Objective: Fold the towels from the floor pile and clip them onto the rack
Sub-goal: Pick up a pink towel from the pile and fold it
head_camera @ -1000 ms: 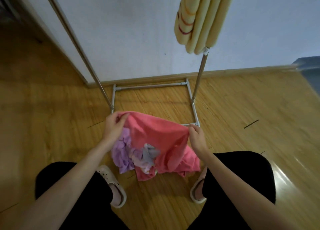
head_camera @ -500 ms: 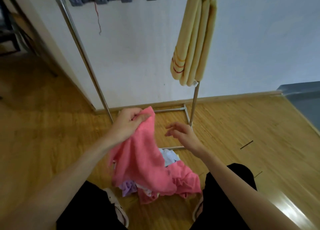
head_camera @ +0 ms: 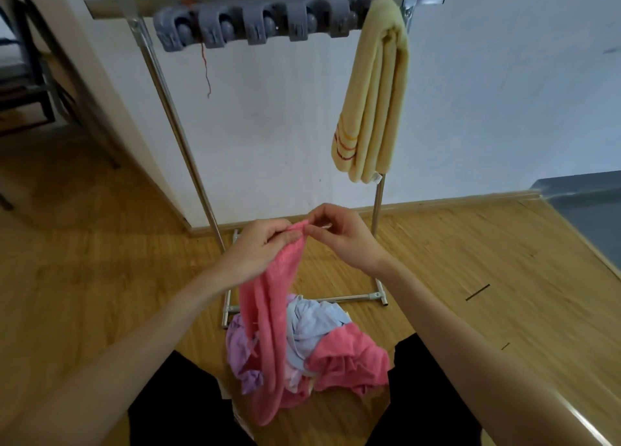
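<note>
Left hand (head_camera: 258,254) grips the bunched top of the long pink terry towel (head_camera: 268,318); right hand (head_camera: 342,240) pinches its top corner w/ thumb + forefinger, just beside the left. Towel's long axis hangs straight down to the mixed floor pile of pink, lilac & pale-blue towels (head_camera: 319,351). Grey plastic clips (head_camera: 255,25) on the metal rack (head_camera: 181,143) sit above & ahead; a folded yellow towel (head_camera: 373,109) fills the right end. Next, prob.: hands part sideways along the top edge.

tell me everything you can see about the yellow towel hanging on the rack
The yellow towel is pale, thick terry-looking cloth, folded lengthwise into several layers. It hangs straight down from the right end of the rack, beside the grey clips. Red and orange stripes cross its lower left edge, and a small white tag shows at the bottom. Neither hand touches it.
</note>
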Available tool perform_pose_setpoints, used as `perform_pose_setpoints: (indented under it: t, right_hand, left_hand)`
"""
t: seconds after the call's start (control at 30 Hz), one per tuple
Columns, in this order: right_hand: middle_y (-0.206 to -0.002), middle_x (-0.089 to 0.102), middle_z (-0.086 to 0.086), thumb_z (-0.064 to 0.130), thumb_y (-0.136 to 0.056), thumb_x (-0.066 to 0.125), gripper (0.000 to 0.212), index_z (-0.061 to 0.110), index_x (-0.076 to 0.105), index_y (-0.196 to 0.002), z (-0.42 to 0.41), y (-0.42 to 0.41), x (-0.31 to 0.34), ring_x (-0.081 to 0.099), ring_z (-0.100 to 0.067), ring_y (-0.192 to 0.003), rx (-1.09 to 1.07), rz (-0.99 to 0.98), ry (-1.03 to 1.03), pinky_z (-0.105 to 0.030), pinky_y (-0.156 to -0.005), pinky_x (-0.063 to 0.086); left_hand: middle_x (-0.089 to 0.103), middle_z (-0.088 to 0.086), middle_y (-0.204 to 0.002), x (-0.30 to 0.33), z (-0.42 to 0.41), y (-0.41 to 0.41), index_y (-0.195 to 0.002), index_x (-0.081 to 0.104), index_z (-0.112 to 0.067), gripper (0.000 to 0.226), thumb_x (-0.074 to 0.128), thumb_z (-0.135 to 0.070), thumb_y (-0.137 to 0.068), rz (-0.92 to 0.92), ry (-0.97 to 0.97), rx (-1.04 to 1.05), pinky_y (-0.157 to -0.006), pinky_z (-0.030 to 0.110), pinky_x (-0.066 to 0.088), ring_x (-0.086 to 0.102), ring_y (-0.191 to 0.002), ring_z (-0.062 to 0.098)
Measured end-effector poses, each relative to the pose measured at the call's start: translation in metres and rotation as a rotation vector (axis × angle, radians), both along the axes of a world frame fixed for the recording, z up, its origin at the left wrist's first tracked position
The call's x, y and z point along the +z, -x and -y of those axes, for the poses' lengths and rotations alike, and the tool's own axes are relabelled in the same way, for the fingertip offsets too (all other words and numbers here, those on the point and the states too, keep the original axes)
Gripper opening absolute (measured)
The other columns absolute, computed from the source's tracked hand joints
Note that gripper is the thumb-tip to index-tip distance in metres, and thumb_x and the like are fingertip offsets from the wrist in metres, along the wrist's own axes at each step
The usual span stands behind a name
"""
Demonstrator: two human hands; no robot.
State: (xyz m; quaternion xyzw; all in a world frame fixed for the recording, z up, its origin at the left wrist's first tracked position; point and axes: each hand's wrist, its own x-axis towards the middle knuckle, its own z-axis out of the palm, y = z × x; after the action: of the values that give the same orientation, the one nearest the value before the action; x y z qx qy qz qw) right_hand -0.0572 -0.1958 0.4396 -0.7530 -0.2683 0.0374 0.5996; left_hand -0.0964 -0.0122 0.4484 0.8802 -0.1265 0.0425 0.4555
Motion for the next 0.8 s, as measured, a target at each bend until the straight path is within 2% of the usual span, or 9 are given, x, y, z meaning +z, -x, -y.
perform_pose_setpoints:
  t: [0.07,0.13,0.2,0.3,0.4,0.43,0.53,0.7,0.8]
  right_hand:
    - [-0.081,0.064,-0.005,0.002,-0.089,0.061,0.003,0.001,0.061,-0.092,-0.001,0.001,0.006,0.059,-0.005,-0.069,0.001,0.043,0.024,-0.019,-0.066,0.047]
    - [-0.085,0.063,-0.009,0.002,-0.091,0.057,0.003,0.001,0.058,-0.093,-0.003,0.003,0.009,0.061,-0.022,-0.074,0.002,0.061,0.01,-0.036,-0.07,0.052]
    - [-0.081,0.059,-0.009,0.001,-0.093,0.053,0.002,0.001,0.054,-0.094,-0.004,0.006,0.011,0.058,-0.023,-0.071,-0.002,0.05,-0.035,-0.044,-0.071,0.052]
    - [-0.075,0.056,-0.007,-0.002,-0.095,0.047,0.005,0.003,0.05,-0.095,-0.002,0.008,0.016,0.055,-0.013,-0.065,-0.075,-0.008,-0.126,-0.031,-0.06,0.052]
    - [-0.072,0.057,-0.009,-0.006,-0.095,0.045,0.01,0.002,0.05,-0.095,0.004,0.007,0.015,0.058,-0.017,-0.064,-0.151,-0.002,-0.204,-0.028,-0.06,0.053]
    - [-0.072,0.058,-0.009,-0.005,-0.095,0.045,0.01,0.003,0.05,-0.094,0.006,0.008,0.014,0.059,-0.018,-0.065,-0.174,0.004,-0.218,-0.03,-0.062,0.053]
    - [-0.075,0.06,-0.01,-0.003,-0.094,0.047,0.008,0.004,0.051,-0.094,0.013,0.008,0.004,0.061,-0.02,-0.067,-0.272,0.018,-0.219,-0.036,-0.066,0.055]
    - [-0.088,0.061,-0.002,0.001,-0.089,0.059,0.025,0.017,0.047,-0.104,0.033,0.014,-0.013,0.064,-0.02,-0.079,-0.337,0.087,-0.1,-0.032,-0.069,0.055]
    - [-0.085,0.057,0.007,0.001,-0.09,0.056,0.026,0.025,0.046,-0.096,0.042,0.022,-0.024,0.061,-0.017,-0.073,-0.297,0.279,0.083,-0.033,-0.061,0.052]
  left_hand:
    - [0.065,0.02,-0.078,0.0,-0.003,0.005,-0.084,0.07,-0.008,0.047,0.06,-0.054,-0.085,-0.003,0.031,0.021,-0.064,0.046,0.046,0.058,-0.071,0.037]
    - [0.065,0.014,-0.072,-0.004,-0.01,0.013,-0.083,0.07,-0.006,0.042,0.06,-0.047,-0.084,-0.023,0.045,0.03,-0.06,0.037,0.043,0.056,-0.063,0.027]
    - [0.066,0.003,-0.068,-0.011,-0.017,0.02,-0.08,0.071,-0.009,0.039,0.061,-0.047,-0.083,-0.084,0.038,0.037,-0.061,0.028,0.041,0.055,-0.06,0.017]
    - [0.064,-0.008,-0.064,-0.03,-0.034,0.031,-0.076,0.07,-0.012,0.036,0.06,-0.047,-0.081,-0.194,-0.01,0.068,-0.057,0.023,0.04,0.055,-0.058,0.009]
    - [0.064,0.015,-0.074,-0.043,-0.042,0.036,-0.085,0.066,0.0,0.04,0.055,-0.038,-0.091,-0.264,-0.069,0.113,-0.059,0.038,0.044,0.058,-0.063,0.023]
    - [0.062,0.015,-0.072,-0.045,-0.043,0.034,-0.083,0.064,-0.002,0.033,0.053,-0.031,-0.094,-0.271,-0.07,0.143,-0.057,0.037,0.045,0.059,-0.061,0.019]
    - [0.054,0.002,-0.067,-0.035,-0.034,0.028,-0.076,0.054,-0.012,0.024,0.047,-0.011,-0.099,-0.301,0.061,0.264,-0.048,0.015,0.042,0.055,-0.05,-0.001]
    - [0.06,0.006,-0.082,-0.011,-0.02,0.018,-0.097,0.061,-0.001,0.021,0.043,-0.011,-0.1,-0.257,0.246,0.367,-0.059,0.021,0.05,0.059,-0.071,0.015]
    - [0.059,0.004,-0.079,0.006,-0.011,0.016,-0.093,0.062,-0.002,0.021,0.043,-0.01,-0.099,-0.218,0.307,0.389,-0.061,0.024,0.049,0.058,-0.072,0.015]
